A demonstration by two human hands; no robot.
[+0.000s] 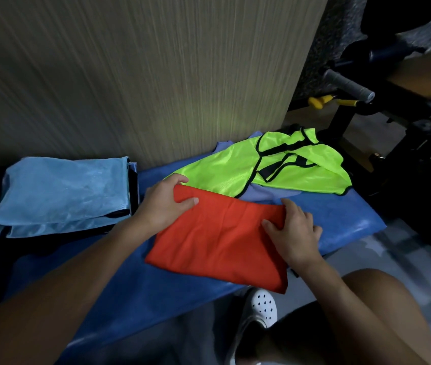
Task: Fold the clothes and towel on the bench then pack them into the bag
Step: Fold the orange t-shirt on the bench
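A folded red-orange cloth (217,241) lies on the blue padded bench (135,299). My left hand (167,201) grips its far left corner, thumb on top and fingers curled over the edge. My right hand (294,230) grips its right edge, fingers curled over the fold. Behind it lies an unfolded neon green vest with black trim (248,172), spread over a pale blue-purple cloth (264,194). A light blue mesh bag (61,193) sits at the bench's left end.
A wood-grain wall panel (156,75) rises directly behind the bench. Black gym equipment with a grey handle (351,85) and yellow grips (319,101) stands at the right. My knee (382,312) and a white clog (261,306) are below the bench edge.
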